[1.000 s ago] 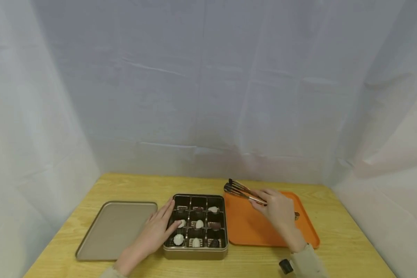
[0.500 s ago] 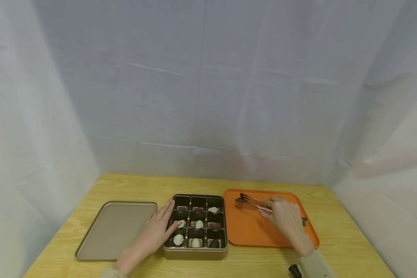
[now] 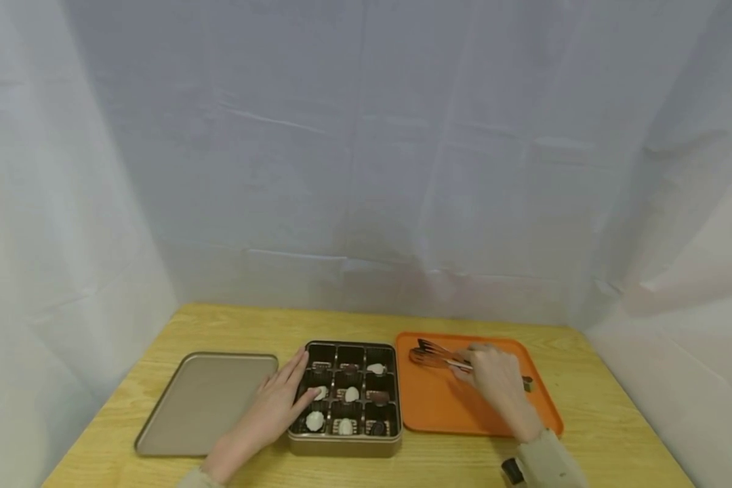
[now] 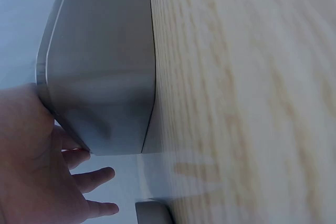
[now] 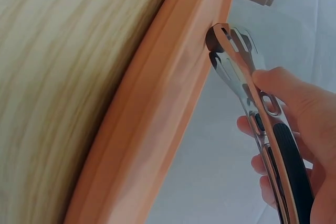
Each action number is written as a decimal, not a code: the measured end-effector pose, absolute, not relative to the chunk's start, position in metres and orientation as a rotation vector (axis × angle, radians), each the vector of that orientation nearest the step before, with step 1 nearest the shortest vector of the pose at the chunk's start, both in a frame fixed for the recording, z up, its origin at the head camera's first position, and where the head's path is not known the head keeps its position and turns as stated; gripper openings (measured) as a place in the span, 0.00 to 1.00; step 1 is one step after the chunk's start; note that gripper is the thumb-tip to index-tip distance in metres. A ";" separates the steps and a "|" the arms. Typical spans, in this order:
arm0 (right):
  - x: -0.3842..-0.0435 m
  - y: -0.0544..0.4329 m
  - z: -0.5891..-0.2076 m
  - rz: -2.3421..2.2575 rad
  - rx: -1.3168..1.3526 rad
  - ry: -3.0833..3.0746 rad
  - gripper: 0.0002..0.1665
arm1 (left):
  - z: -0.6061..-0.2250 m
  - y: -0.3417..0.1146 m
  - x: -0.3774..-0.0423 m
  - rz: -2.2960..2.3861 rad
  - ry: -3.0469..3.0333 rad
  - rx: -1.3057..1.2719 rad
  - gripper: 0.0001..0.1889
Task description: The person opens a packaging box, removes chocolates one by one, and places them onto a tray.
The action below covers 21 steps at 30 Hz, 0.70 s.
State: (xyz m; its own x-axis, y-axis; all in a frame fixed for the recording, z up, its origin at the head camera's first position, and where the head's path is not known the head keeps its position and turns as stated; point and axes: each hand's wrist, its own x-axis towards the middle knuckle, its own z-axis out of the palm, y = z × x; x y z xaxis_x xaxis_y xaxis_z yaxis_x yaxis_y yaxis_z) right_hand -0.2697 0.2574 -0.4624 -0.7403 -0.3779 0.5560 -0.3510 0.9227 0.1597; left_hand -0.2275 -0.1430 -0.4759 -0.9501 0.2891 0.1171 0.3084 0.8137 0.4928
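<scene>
My right hand grips metal serving tongs with dark grips, their slotted ends pointing left over the orange tray. At one tong tip in the right wrist view is a small dark brown rounded shape; I cannot tell whether it is a chocolate. My left hand rests along the left rim of the divided tin, fingers extended, thumb over a compartment. White chocolates, including one ridged white chocolate, and dark ones, such as a brown chocolate, sit in the compartments.
A flat metal lid lies left of the tin, partly behind my left forearm. The tray stands close against the tin's right side. Everything is on a wooden table, with pale sheets hanging behind and at both sides.
My right hand and the tongs have moved right and nearer, from the tray's back left corner to over the tray, then shifted slightly left. My left hand has stayed on the tin.
</scene>
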 end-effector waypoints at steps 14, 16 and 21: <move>-0.269 0.255 -0.467 -0.035 0.481 -2.544 0.18 | -0.473 -0.143 -0.226 -0.821 -2.962 -0.495 0.40; -0.268 0.255 -0.467 -0.023 0.471 -2.548 0.19 | -0.473 -0.143 -0.226 -0.828 -2.958 -0.495 0.40; -0.265 0.260 -0.467 0.006 0.449 -2.511 0.19 | -0.474 -0.143 -0.226 -0.827 -2.952 -0.492 0.40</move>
State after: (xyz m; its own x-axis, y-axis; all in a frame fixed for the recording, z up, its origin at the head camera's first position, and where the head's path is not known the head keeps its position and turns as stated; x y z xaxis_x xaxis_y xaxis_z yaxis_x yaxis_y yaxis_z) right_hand -0.2646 0.2598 -0.4668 -0.7736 -0.3159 0.5493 -0.3185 0.9433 0.0940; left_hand -0.2262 -0.1431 -0.4738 -0.9491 0.2914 0.1195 0.3111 0.8080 0.5004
